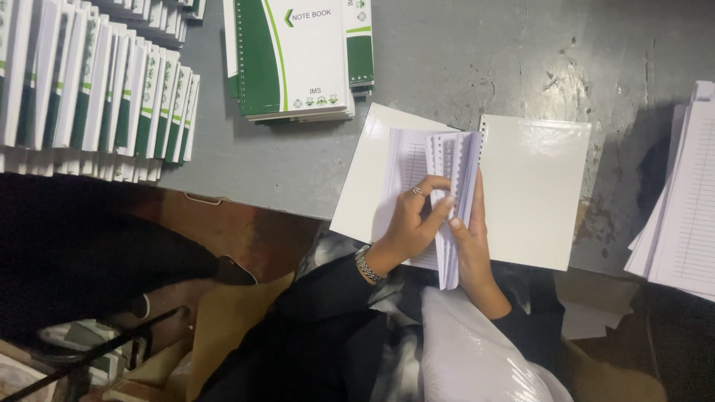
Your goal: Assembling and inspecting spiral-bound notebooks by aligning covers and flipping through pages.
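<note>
Grey worn table (447, 59) bears stacked notebooks (97, 89); hands (447, 223) grip ruled pages (454, 171).

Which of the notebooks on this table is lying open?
The white-covered notebook between the left hand and right hand, its lined pages fanned up. The green-and-white notebooks above and the row at left are all closed.

White glossy cover (532, 190) at 3 o'clock, w/ ruled white pages (450, 171) at centre, faint grey lines. Left hand (413, 223) wears silver ring (417, 190) & silver bracelet (366, 263). Grey scuffed table (462, 52), rust-brown patches. At 12 o'clock, green-and-white notebook stack (294, 56); at 10 o'clock, white notebooks w/ green stripes (97, 97). Ruled white sheets (681, 216) at 3 o'clock. Black sleeves (328, 298).
</note>
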